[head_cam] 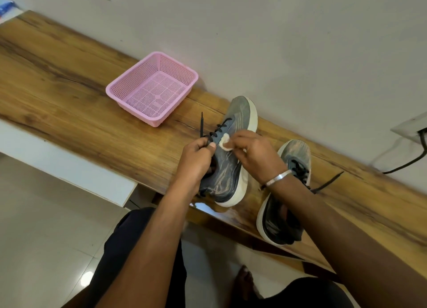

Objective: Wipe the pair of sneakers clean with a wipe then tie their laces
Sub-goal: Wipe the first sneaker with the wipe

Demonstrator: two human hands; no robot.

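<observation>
Two grey sneakers with white soles and black laces lie on a wooden shelf. The left sneaker is tilted onto its side, toe pointing away from me. My left hand grips it at the tongue and laces. My right hand pinches a small white wipe against the upper beside the laces. The right sneaker stands on the shelf under my right forearm, its lace trailing loose to the right.
A pink perforated basket sits empty on the shelf, left of the shoes and against the white wall. A wall socket with a black cable is at the right edge. Below the shelf are my knees and a tiled floor.
</observation>
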